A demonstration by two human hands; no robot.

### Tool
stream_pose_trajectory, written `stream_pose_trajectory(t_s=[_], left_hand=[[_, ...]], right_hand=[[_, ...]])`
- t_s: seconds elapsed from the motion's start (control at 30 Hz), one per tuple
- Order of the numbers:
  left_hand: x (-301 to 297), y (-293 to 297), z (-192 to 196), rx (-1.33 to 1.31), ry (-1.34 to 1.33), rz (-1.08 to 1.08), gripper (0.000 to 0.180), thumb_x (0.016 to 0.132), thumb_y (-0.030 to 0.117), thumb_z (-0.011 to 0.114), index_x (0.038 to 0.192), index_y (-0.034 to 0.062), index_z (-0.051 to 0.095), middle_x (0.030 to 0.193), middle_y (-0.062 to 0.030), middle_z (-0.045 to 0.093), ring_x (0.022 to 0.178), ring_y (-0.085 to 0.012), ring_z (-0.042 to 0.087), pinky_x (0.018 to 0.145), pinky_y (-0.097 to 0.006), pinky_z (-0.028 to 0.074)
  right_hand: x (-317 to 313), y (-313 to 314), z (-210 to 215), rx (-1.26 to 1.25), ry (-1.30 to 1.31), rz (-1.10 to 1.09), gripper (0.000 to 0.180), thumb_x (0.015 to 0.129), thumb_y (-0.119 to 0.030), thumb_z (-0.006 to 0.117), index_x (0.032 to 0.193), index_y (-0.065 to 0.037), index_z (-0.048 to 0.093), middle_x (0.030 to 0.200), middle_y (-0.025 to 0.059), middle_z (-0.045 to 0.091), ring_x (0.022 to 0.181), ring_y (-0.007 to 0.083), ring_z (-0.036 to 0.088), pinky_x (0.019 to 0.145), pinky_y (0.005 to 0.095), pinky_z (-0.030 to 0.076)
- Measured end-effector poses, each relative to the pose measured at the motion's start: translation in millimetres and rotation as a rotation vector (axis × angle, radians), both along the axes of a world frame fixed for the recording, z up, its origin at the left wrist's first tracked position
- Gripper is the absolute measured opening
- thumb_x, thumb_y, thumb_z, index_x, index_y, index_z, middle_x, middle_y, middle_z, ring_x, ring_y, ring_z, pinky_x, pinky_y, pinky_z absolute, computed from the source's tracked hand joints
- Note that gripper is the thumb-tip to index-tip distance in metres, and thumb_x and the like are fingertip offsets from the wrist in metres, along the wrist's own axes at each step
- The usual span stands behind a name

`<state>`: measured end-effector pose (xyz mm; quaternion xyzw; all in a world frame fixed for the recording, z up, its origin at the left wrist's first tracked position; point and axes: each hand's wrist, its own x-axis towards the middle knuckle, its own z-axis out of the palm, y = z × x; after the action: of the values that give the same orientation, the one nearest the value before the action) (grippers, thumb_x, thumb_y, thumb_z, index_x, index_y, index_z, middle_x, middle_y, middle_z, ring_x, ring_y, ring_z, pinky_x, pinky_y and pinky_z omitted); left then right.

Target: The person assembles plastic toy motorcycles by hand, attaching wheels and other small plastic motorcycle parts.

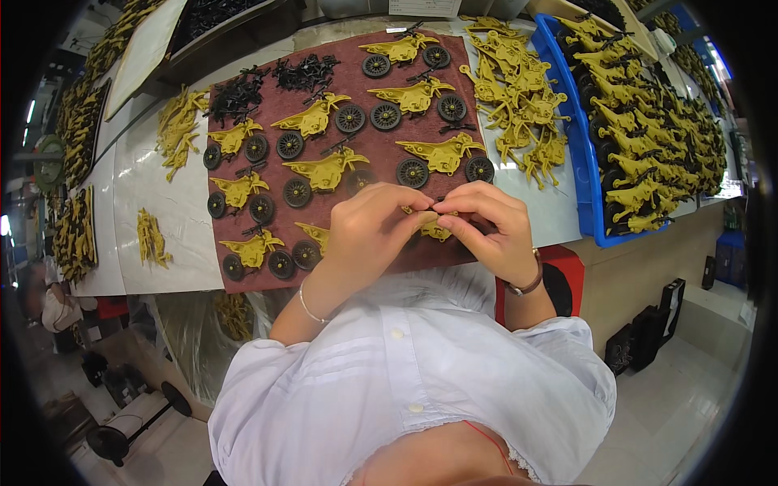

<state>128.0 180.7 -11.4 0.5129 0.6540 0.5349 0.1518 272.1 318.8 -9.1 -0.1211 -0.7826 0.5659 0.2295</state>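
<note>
Both my hands meet over the near edge of a dark red cloth (356, 74). A yellow plastic toy motorcycle part (436, 231) sits between their fingertips, mostly covered by the fingers. My left hand (374, 225) is closed on its left side, thumb and index finger pinched together. From the right, my right hand (493, 223) pinches it too, with a small dark bit showing between the fingertips. Just beyond lies a yellow toy motorcycle body (442, 152) with two black wheels (412, 172). Left of my left hand is another such body (324, 170), its right wheel partly hidden.
More bodies with wheels lie in rows on the cloth, beside piles of small black parts (305, 73). A heap of yellow parts (519, 89) lies to the right, then a blue tray (585, 162) of toy motorcycles. Loose yellow pieces (180, 130) lie left. A red stool (565, 275) stands below.
</note>
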Motion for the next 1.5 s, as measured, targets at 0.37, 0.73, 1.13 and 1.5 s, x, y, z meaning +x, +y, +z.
stream_pose_trajectory(t_s=[0.37,0.73,1.13,1.5], left_hand=[[7.9,3.9,-6.9,0.009,-0.448,-0.026,0.012,0.082,-0.003,0.068,0.094,-0.0029,0.065,0.092,-0.0086,0.069,0.080,-0.0116,0.067,0.069,-0.023,0.054],[6.2,14.0,-8.4,-0.155,0.411,0.057,0.038,0.078,0.014,0.070,0.113,0.0051,0.061,0.121,-0.0115,0.060,0.116,-0.0297,0.053,0.097,-0.044,0.035],[7.4,14.3,-21.0,-0.411,0.646,0.069,0.056,0.084,0.040,0.062,0.131,0.0093,0.053,0.144,-0.0138,0.042,0.136,-0.0330,0.034,0.108,-0.057,0.015],[6.6,15.9,-12.0,-0.239,0.507,0.054,0.048,0.082,0.030,0.068,0.124,0.0099,0.058,0.136,-0.0122,0.049,0.132,-0.0310,0.039,0.105,-0.054,0.021]], right_hand=[[5.0,1.3,1.0,0.018,0.086,0.034,0.020,0.075,0.003,0.074,0.095,0.003,0.070,0.088,0.0132,0.069,0.071,0.0167,0.063,0.061,0.0261,0.049],[-15.6,30.6,-9.2,0.679,-0.084,-0.102,0.013,0.075,-0.006,0.069,0.088,-0.005,0.069,0.078,0.0076,0.058,0.072,0.0250,0.059,0.063,0.0347,0.048],[-23.0,39.5,-21.8,0.774,-0.210,-0.083,0.008,0.076,-0.011,0.070,0.083,-0.007,0.068,0.081,0.0060,0.060,0.077,0.0263,0.061,0.065,0.0350,0.049],[-11.0,37.9,-2.8,0.157,-0.087,-0.012,0.045,0.092,-0.039,0.053,0.118,-0.002,0.060,0.101,0.0075,0.058,0.081,0.0171,0.050,0.075,0.0285,0.041]])
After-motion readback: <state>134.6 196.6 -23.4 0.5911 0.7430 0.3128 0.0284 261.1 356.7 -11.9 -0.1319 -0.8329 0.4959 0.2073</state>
